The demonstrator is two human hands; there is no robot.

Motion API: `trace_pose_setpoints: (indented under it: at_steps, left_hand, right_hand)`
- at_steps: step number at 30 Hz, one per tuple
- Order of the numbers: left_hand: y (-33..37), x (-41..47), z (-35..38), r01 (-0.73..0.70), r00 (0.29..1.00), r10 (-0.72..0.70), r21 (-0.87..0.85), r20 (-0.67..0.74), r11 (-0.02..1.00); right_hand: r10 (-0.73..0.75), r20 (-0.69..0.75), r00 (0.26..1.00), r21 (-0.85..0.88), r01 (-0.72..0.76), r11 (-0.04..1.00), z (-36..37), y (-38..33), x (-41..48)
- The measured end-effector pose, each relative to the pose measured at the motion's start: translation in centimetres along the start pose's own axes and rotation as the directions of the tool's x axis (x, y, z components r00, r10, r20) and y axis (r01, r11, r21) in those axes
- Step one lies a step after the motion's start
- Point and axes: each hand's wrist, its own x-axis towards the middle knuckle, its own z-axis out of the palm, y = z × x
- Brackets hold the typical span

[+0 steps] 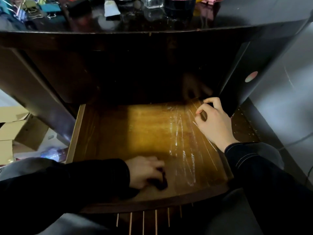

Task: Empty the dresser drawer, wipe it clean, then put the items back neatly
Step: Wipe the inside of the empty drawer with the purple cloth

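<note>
Dresser [118,73] of dark wood fills the view, its top at the far edge crowded with a black jar [180,5], a glass bottle [154,2] and binder clips [33,12]. Its drawer [79,129] stands pulled out toward the person, the wooden floor bare on the left. A sheet of clear film [183,141] lies wrinkled over the right part. Cardboard boxes [17,129] sit on the floor at the left. The right hand [213,122] hovers curled over the film's far right corner; whether it pinches the film cannot be told. The left hand [144,172], near the drawer's front, grips a small dark object [160,182], too blurred to name.
</note>
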Motion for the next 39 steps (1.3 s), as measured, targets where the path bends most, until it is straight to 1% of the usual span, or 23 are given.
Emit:
trace_pose_setpoints:
  at_steps: [1,2,5,7,9,11,13,16,18,19,21,23,24,25,26,28,29,31,34,35,36,37,39]
  left_hand:
    - [0.6,-0.1,0.4,-0.069,0.997,0.070,-0.012,0.040,0.998]
    - [0.5,0.1,0.2,-0.065,0.997,0.065,-0.001,0.050,0.998]
    - [-1.8,0.9,-1.9,0.249,0.966,-0.245,0.046,-0.083,0.967]
    - [-2.5,1.0,-2.5,0.308,0.951,-0.297,0.148,-0.092,0.940]
    - [-0.9,0.5,-1.6,0.145,0.989,-0.149,0.136,0.017,0.980]
    - [1.7,0.0,-0.2,-0.053,0.992,0.047,0.043,0.121,0.998]
    - [2.0,0.3,0.2,-0.099,0.990,0.092,0.057,0.109,0.993]
    - [-0.7,1.3,-1.4,0.237,0.969,-0.228,0.103,-0.091,0.966]
    - [-1.8,1.6,-1.5,0.350,0.931,-0.330,0.132,-0.153,0.927]
    - [-1.5,1.5,-1.1,0.315,0.944,-0.295,0.143,-0.149,0.938]
    - [0.6,1.2,0.2,0.086,0.992,-0.078,0.085,-0.095,0.993]
    - [2.3,0.9,1.0,-0.125,0.991,0.126,0.025,-0.034,0.992]
    - [2.1,1.3,1.1,-0.167,0.985,0.169,0.062,-0.036,0.984]
    - [1.5,1.9,0.5,-0.125,0.990,0.130,0.090,-0.056,0.988]
    - [0.7,2.6,-0.1,-0.009,0.993,0.020,0.098,-0.116,0.995]
    - [-1.1,3.5,-1.2,0.272,0.932,-0.254,0.036,-0.259,0.962]
    - [-1.5,3.7,-1.4,0.343,0.906,-0.321,0.032,-0.277,0.939]
    - [-0.7,3.5,-0.8,0.270,0.938,-0.252,0.047,-0.240,0.962]
    - [2.5,2.3,0.9,-0.068,0.997,0.067,-0.048,-0.039,0.997]
    - [2.6,2.3,1.0,-0.097,0.995,0.097,-0.024,0.009,0.995]
    - [2.2,2.8,0.7,-0.051,0.999,0.051,0.007,-0.005,0.999]
    - [1.6,3.5,-0.1,0.067,0.996,-0.066,0.023,-0.067,0.997]
    - [-0.2,4.4,-1.6,0.365,0.912,-0.352,0.028,-0.211,0.931]
  right_hand:
    - [-0.001,-0.002,1.000,0.001,0.001,1.000,0.0,0.1,0.0]
    - [-0.002,-0.004,1.000,0.001,0.002,1.000,0.1,0.1,0.1]
    - [-0.004,-0.008,1.000,0.004,0.004,1.000,0.2,0.3,0.1]
    - [-0.004,-0.010,1.000,0.010,0.004,1.000,0.3,0.4,0.1]
    - [-0.004,-0.008,1.000,0.017,0.004,1.000,0.3,0.4,0.1]
    - [0.000,-0.009,1.000,0.016,0.000,1.000,0.4,0.4,0.1]
    - [0.003,-0.011,1.000,0.017,-0.002,1.000,0.4,0.5,0.1]
    - [0.002,-0.009,1.000,0.023,-0.002,1.000,0.3,0.3,0.1]
    - [0.005,-0.010,1.000,0.022,-0.005,1.000,0.3,0.3,0.1]
    - [0.003,-0.008,1.000,0.021,-0.003,1.000,0.3,0.3,0.1]
    - [0.003,-0.003,1.000,0.023,-0.003,1.000,0.3,0.3,0.2]
    - [0.008,-0.003,1.000,0.024,-0.008,1.000,0.3,0.3,0.2]
    - [0.008,-0.005,1.000,0.026,-0.008,1.000,0.3,0.2,0.2]
    - [0.007,-0.007,1.000,0.029,-0.007,1.000,0.3,0.2,0.1]
    - [0.006,-0.008,1.000,0.031,-0.006,1.000,0.3,0.1,0.1]
    - [0.010,-0.009,1.000,0.030,-0.010,0.999,0.2,0.1,0.1]
    - [0.013,-0.009,1.000,0.029,-0.013,0.999,0.2,0.1,0.1]
    - [0.012,0.001,1.000,0.026,-0.012,1.000,0.2,0.1,0.1]
    - [0.017,0.003,1.000,0.028,-0.018,0.999,0.2,0.1,0.1]
    - [0.019,0.002,1.000,0.030,-0.019,0.999,0.2,0.1,0.1]
    - [0.019,0.001,1.000,0.031,-0.019,0.999,0.1,0.1,0.1]
    - [0.020,0.001,1.000,0.032,-0.020,0.999,0.1,0.0,0.1]
    - [0.023,0.003,1.000,0.034,-0.023,0.999,0.0,0.0,0.0]
